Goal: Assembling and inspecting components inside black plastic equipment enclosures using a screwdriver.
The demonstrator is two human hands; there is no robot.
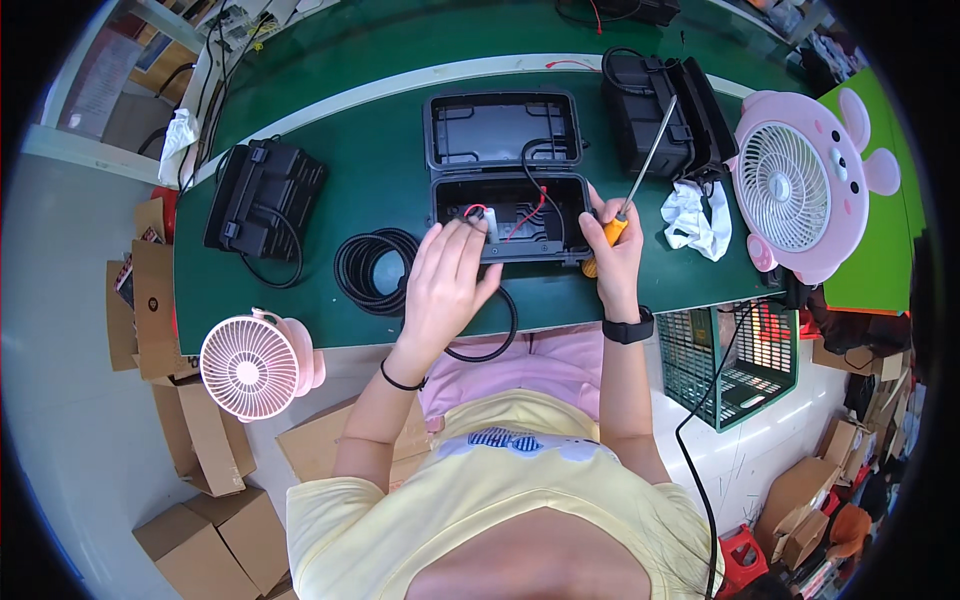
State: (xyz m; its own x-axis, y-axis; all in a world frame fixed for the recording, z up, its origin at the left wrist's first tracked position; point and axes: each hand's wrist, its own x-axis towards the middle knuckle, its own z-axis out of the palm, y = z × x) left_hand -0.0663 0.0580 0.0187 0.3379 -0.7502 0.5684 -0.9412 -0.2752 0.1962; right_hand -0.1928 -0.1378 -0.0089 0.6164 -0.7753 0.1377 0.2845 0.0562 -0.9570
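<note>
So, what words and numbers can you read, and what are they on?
None can be read.
Pale sheet, upper left: marks too small and blurred.
Cardboard box, left: a small dark mark, too small to read.
Open black box: no text I can make out.

Hands (447,276) (621,258) and screwdriver (616,229) at open box (532,250)

Your left hand (445,282) is palm-down, fingers nearly straight, pointing forward. Your right hand (620,262) is curled in a grip. Both forearms (627,400) reach forward, angled inward; hands apart.
</note>
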